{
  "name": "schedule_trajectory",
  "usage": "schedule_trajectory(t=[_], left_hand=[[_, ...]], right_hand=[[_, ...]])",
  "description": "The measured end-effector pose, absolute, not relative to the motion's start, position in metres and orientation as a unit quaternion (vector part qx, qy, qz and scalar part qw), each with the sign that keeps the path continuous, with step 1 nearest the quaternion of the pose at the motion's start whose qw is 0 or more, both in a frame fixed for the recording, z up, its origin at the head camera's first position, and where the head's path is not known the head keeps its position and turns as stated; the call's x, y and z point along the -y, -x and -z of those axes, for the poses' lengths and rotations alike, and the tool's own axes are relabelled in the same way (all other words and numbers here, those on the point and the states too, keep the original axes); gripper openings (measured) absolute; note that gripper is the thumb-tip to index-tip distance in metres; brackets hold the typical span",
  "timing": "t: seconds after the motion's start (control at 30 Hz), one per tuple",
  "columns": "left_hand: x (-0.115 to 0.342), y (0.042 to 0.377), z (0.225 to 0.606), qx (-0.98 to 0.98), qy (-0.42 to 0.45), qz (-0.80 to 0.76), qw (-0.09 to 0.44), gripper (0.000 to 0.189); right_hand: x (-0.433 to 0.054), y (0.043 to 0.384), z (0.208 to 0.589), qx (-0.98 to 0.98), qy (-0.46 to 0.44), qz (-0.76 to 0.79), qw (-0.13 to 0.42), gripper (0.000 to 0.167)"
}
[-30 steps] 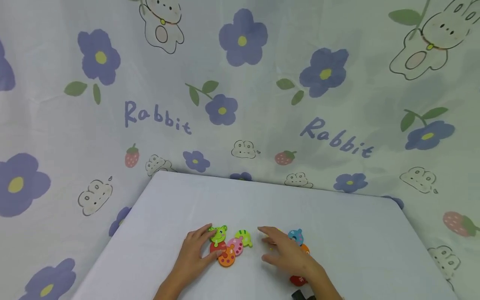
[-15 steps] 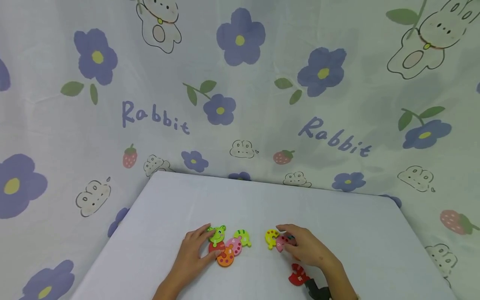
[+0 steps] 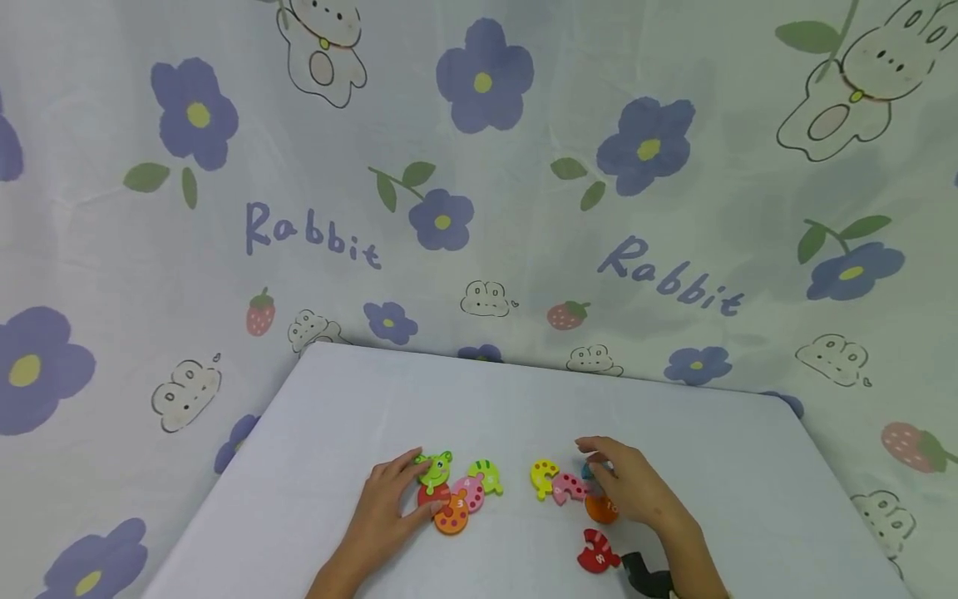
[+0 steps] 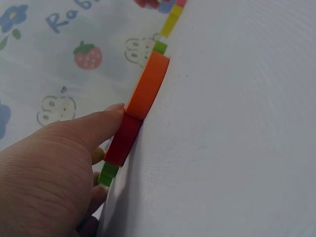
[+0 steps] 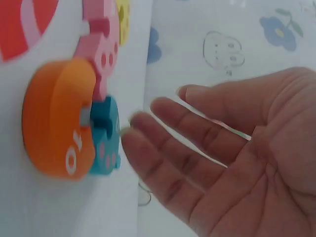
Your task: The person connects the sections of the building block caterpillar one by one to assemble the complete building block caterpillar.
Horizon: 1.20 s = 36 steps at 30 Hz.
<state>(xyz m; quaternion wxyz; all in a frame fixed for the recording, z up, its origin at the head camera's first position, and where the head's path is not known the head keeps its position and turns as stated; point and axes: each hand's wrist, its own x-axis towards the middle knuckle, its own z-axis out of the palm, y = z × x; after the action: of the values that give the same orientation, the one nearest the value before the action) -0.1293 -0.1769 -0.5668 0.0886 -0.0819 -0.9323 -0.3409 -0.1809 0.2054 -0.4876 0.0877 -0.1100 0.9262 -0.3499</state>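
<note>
From my remote seat I see a pale cloth backdrop [image 3: 524, 249] spanning left to right beyond the table [image 3: 419, 391], which is plain white. I make out printed purple flowers [image 3: 485, 76], rabbits [image 3: 322, 62], strawberries [image 3: 260, 314] and "Rabbit" lettering [image 3: 312, 235] on it. The light looks soft to me, with faint shadows towards the cloth's right.
</note>
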Motion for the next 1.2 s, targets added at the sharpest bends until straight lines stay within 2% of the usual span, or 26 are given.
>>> schedule_trajectory(t=[0.1, 0.4, 0.67, 0.93, 1.2], left_hand=[[0.177, 0.130, 0.568, 0.934, 0.083, 0.338, 0.088, 0.065], [0.178, 0.131, 0.570, 0.933, 0.077, 0.345, 0.062, 0.069], [0.179, 0.132, 0.570, 0.935, 0.075, 0.342, 0.060, 0.069], [0.179, 0.132, 0.570, 0.935, 0.070, 0.344, 0.055, 0.068], [0.179, 0.132, 0.568, 0.935, 0.071, 0.343, 0.053, 0.069]], right_hand=[[-0.211, 0.183, 0.489, -0.939, 0.090, 0.322, 0.079, 0.037], [-0.223, 0.191, 0.499, -0.964, 0.101, 0.218, 0.113, 0.043], [-0.224, 0.192, 0.501, -0.967, 0.079, 0.222, 0.097, 0.045], [-0.223, 0.195, 0.507, -0.973, 0.082, 0.191, 0.101, 0.057], [-0.220, 0.196, 0.509, -0.974, 0.077, 0.183, 0.106, 0.055]])
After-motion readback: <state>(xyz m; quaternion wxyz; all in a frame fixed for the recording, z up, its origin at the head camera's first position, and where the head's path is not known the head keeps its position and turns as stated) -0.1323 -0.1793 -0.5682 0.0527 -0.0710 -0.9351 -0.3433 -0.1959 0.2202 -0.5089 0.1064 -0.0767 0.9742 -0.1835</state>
